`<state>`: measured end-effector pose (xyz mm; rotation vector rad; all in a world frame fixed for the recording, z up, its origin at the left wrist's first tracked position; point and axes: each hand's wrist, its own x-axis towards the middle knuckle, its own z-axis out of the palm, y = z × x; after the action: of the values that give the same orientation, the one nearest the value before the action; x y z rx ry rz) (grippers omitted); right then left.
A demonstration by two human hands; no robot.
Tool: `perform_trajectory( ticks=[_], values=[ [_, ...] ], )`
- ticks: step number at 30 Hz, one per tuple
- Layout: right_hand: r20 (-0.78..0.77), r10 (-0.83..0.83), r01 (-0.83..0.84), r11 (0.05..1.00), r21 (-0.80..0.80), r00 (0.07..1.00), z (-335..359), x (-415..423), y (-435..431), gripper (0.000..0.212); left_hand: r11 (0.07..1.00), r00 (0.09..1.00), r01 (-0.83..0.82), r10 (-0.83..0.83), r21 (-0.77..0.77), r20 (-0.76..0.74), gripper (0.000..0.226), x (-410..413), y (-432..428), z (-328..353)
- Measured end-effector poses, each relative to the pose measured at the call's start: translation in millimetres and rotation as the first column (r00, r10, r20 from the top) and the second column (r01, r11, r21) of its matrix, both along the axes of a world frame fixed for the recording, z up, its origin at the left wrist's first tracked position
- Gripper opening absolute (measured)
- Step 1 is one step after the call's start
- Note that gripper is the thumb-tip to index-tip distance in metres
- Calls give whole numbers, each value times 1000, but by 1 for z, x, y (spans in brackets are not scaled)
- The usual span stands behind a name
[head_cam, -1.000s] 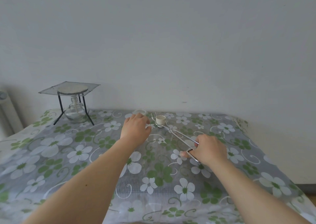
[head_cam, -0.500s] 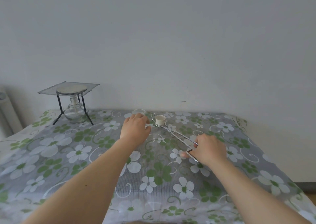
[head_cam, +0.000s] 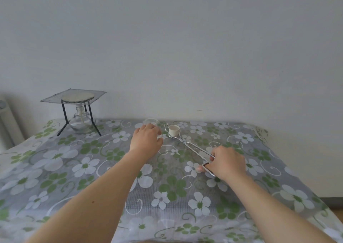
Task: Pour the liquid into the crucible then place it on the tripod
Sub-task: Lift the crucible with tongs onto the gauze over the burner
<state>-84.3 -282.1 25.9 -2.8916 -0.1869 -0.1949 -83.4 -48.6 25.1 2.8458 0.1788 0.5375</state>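
A small white crucible [head_cam: 174, 130] stands on the flowered cloth, between the jaws of metal tongs [head_cam: 189, 144]. My right hand [head_cam: 226, 162] grips the tongs' looped handles near the table's middle right. My left hand [head_cam: 146, 140] is curled around a small clear glass beaker [head_cam: 151, 121]; only its rim shows above my fingers, just left of the crucible. Any liquid in it is hidden. The black tripod [head_cam: 64, 111] stands at the back left, topped by a wire gauze [head_cam: 74, 96].
A glass alcohol lamp [head_cam: 80, 124] sits under the tripod, unlit. The table [head_cam: 55, 168] has a grey cloth with green and white flowers and ends at a plain white wall. A white pipe [head_cam: 7, 124] runs at the far left edge.
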Motion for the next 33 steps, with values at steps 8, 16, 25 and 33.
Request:
perform_trajectory(
  ticks=[8, 16, 25, 33],
  values=[
    [0, 12, -12, 1000, -3, 1000, 3, -2, -1, 61, 1000, 1000, -5, 5, 4, -3, 29, -2, 2, 2],
    [33, 5, -4, 1000, -14, 999, 6, 1, -2, 59, 1000, 1000, -2, 2, 7, 6, 29, -4, 1, 6],
    [12, 15, -15, 1000, -17, 1000, 28, 2, 1, 64, 1000, 1000, 0, 1, 31, -25, 36, -8, 4, 18],
    [-1, 21, -21, 1000, -4, 1000, 49, 2, 6, 72, 999, 1000, -13, 14, 48, -24, 38, -12, 12, 31]
  ],
)
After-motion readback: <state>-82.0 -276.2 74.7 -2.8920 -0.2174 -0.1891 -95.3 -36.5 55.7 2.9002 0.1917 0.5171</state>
